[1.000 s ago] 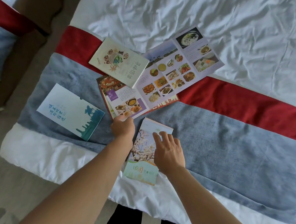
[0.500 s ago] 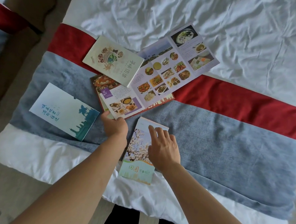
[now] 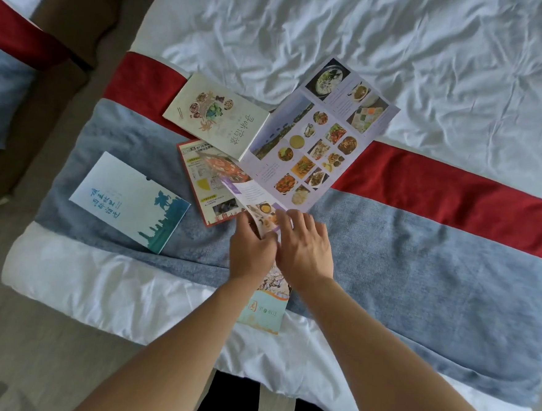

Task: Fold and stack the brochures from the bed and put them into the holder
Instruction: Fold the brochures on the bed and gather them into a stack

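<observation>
While both hands met at the centre of the frame, the open food brochure (image 3: 312,144) lay unfolded on the bed (image 3: 403,38), its long axis running from its near corner at the fingertips up toward the upper right. The left hand (image 3: 252,249) was pinching that near corner, thumb on top, with the paper curled up off the blanket. The right hand (image 3: 305,246) lay flat and loose beside it, fingers spread, touching the same corner but gripping nothing that could be seen. Both hands were equally near the corner; the far end of the sheet was well apart from them, up on the red band (image 3: 456,199).

Under the wrists a folded blossom brochure (image 3: 264,310) lay at the lower centre, partly hidden by the forearms. An orange leaflet (image 3: 201,181) sat partly beneath the open sheet, a cream booklet (image 3: 218,118) overlapped its upper left edge, and a blue-and-white brochure (image 3: 129,201) lay apart at the left.

Judgement: the fold would need the near corner carried up and right along that long axis. No holder was visible in the frame.
</observation>
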Motion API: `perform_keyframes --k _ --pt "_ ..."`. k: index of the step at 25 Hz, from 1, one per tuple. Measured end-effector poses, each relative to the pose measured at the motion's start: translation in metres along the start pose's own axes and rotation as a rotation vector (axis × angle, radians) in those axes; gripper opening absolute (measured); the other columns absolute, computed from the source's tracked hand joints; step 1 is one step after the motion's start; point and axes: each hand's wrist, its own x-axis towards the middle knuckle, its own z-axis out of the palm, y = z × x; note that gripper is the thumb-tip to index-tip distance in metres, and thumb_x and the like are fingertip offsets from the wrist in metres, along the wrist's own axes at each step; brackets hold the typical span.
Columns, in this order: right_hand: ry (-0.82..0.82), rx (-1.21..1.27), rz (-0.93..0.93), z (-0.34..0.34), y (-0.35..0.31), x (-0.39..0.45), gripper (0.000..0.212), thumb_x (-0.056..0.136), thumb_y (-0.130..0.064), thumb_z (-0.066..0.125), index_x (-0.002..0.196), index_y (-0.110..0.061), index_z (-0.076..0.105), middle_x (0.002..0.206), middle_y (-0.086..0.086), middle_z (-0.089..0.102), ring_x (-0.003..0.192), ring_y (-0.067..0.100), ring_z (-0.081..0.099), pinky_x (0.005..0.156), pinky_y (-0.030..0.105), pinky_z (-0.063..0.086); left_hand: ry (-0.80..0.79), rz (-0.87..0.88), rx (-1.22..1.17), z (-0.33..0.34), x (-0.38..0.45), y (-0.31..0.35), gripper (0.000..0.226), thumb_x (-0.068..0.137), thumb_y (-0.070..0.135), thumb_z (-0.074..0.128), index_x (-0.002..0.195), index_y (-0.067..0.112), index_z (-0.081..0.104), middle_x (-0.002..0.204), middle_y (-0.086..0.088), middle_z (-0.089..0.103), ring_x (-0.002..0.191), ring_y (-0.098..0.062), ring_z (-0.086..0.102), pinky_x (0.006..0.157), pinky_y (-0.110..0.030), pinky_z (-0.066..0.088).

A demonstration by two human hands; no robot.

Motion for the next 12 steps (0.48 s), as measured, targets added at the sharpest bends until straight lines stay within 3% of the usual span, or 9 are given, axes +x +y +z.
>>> perform_keyframes --k 4,6,8,10,12 --pt "0.056 0.017 -0.021 -0.007 -0.002 0.011 0.018 0.095 -0.022 0.053 0.104 -0.014 0.065 0.099 0.005 0.065 0.093 0.03 0.058 0.085 0.041 0.041 -0.085 0.114 0.059 -0.004 -0.003 0.001 0.024 0.081 0.029 0.057 0.104 0.026 0.053 0.081 0.01 0.068 0.072 -0.012 0.068 0.062 -0.037 0.056" --pt "0.101 0.128 0.105 -0.008 -0.007 0.009 0.014 0.095 -0.021 0.054 0.086 -0.013 0.061 0.081 0.002 0.063 0.078 0.028 0.058 0.077 0.04 0.042 -0.082 0.13 0.057 -0.008 -0.003 -0.001 0.019 0.089 0.041 0.047 0.095 0.024 0.053 0.073 0.006 0.067 0.067 -0.017 0.066 0.06 -0.042 0.055" --pt "0.136 0.299 0.266 -0.009 -0.013 0.006 0.018 0.094 -0.017 0.05 0.076 -0.016 0.049 0.064 -0.003 0.052 0.062 0.026 0.051 0.069 0.039 0.043 -0.017 0.121 0.134 -0.011 0.003 -0.01 0.028 0.099 0.037 0.042 0.103 0.013 0.055 0.092 -0.006 0.067 0.081 -0.03 0.066 0.07 -0.051 0.056" --pt "0.132 0.459 0.39 -0.009 -0.014 0.001 0.011 0.088 -0.017 0.044 0.078 -0.016 0.048 0.06 -0.005 0.047 0.057 0.025 0.051 0.064 0.038 0.047 0.01 -0.078 0.081 -0.016 0.012 -0.021 0.028 0.101 0.033 0.045 0.116 0.01 0.053 0.116 -0.015 0.062 0.101 -0.034 0.064 0.085 -0.054 0.055" --pt "0.118 0.604 0.532 -0.011 -0.01 0.0 0.017 0.083 -0.02 0.038 0.088 -0.013 0.054 0.067 0.002 0.057 0.06 0.028 0.059 0.059 0.042 0.056 -0.038 -0.383 -0.148 -0.019 0.018 -0.026 0.034 0.1 0.039 0.047 0.123 0.014 0.05 0.124 -0.012 0.059 0.111 -0.03 0.061 0.092 -0.048 0.054"
